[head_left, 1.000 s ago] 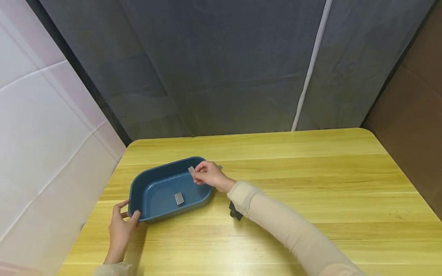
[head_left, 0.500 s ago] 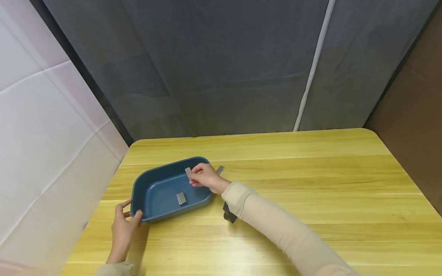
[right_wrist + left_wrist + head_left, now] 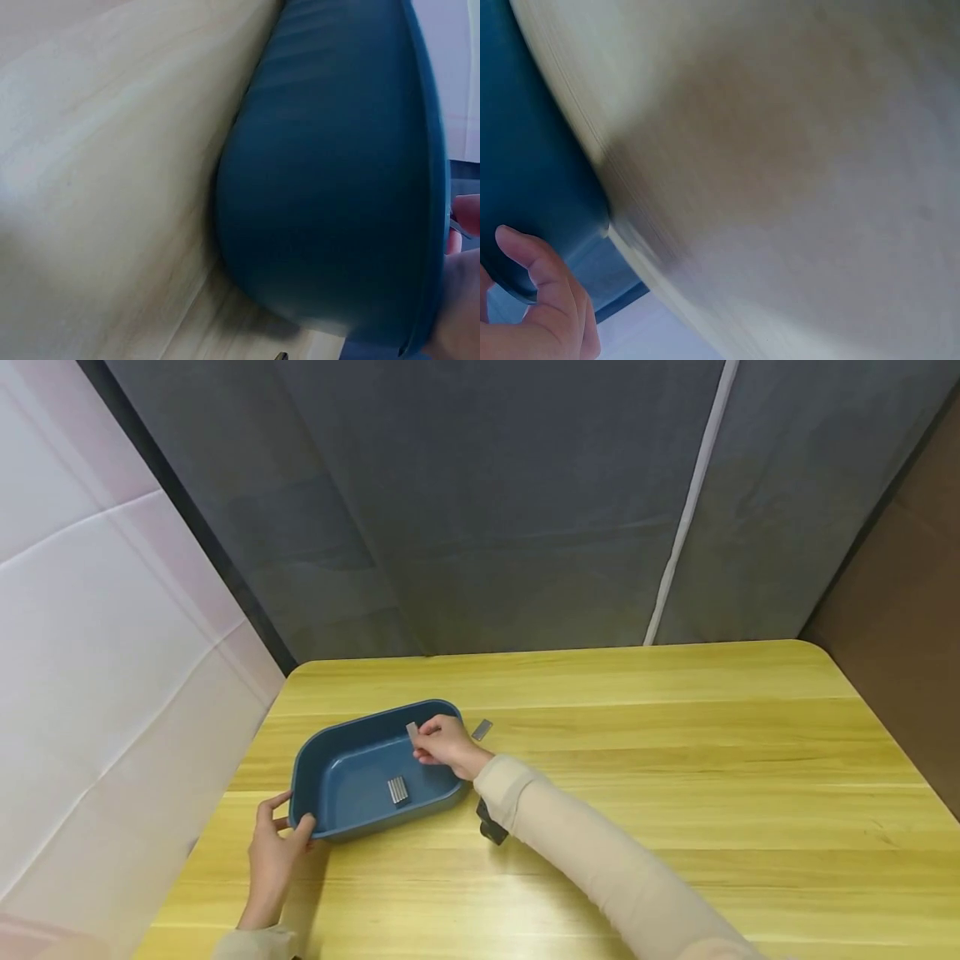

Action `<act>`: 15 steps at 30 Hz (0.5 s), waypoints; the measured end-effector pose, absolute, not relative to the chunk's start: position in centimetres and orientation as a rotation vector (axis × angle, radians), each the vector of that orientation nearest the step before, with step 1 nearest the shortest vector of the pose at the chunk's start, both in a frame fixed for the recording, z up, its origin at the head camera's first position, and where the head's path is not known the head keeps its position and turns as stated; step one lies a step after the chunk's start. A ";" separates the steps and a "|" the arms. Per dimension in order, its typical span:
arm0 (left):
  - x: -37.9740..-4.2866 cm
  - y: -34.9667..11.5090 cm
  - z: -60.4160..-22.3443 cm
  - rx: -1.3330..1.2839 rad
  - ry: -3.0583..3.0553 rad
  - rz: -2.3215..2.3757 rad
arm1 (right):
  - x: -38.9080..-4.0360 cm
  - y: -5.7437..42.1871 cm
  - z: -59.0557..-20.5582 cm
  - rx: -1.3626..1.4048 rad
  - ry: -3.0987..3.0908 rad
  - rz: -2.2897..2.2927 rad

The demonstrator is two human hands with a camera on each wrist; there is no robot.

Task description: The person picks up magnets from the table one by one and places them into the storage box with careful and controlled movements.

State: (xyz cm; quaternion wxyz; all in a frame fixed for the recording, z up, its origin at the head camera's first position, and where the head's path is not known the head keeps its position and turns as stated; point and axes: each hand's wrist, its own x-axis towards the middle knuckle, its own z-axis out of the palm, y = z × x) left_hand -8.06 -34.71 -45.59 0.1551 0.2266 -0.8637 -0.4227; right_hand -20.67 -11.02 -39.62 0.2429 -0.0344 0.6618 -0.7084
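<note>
A blue plastic basin [image 3: 375, 768] stands on the table, slightly slanted. My left hand [image 3: 273, 852] grips its left end, thumb over the near rim and fingers round the outside; the left wrist view shows the thumb [image 3: 544, 262] at the rim. Over the basin's right end, my right hand [image 3: 448, 745] pinches a small flat silver-grey strip [image 3: 412, 732] between thumb and fingers. A tight row of several silver bars [image 3: 397, 790] lies on the basin floor. In the right wrist view the basin wall [image 3: 330, 172] hides most of that hand.
Another flat grey strip [image 3: 482, 730] lies on the wooden table [image 3: 675, 777] just right of the basin. Dark fabric [image 3: 480, 527] closes off the back, a white panel [image 3: 112, 652] the left, and a brown panel [image 3: 900, 552] the right.
My right hand has moved slightly left relative to the basin, still pinching the strip. The strip on the table has come into full view behind it. My left hand keeps its grip.
</note>
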 end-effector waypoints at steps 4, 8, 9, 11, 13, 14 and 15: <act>-8.3 -35.1 -46.1 0.642 -2.469 -1.187 | -20.6 -11.3 -39.6 -0.082 1.802 -1.939; -8.2 -35.0 -46.1 0.638 -2.459 -1.195 | -20.2 -11.5 -39.8 -0.085 1.789 -1.923; -8.2 -35.0 -46.2 0.639 -2.458 -1.198 | -20.2 -11.6 -39.9 -0.080 1.789 -1.921; -8.2 -35.0 -46.2 0.640 -2.460 -1.199 | -20.1 -11.6 -40.0 -0.076 1.794 -1.922; -8.2 -35.0 -46.2 0.640 -2.462 -1.196 | -20.1 -11.6 -40.2 -0.068 1.805 -1.928; -8.2 -35.1 -46.2 0.640 -2.465 -1.191 | -20.1 -11.7 -40.2 -0.062 1.809 -1.931; -8.1 -35.1 -46.2 0.640 -2.468 -1.186 | -20.1 -11.7 -40.3 -0.060 1.822 -1.931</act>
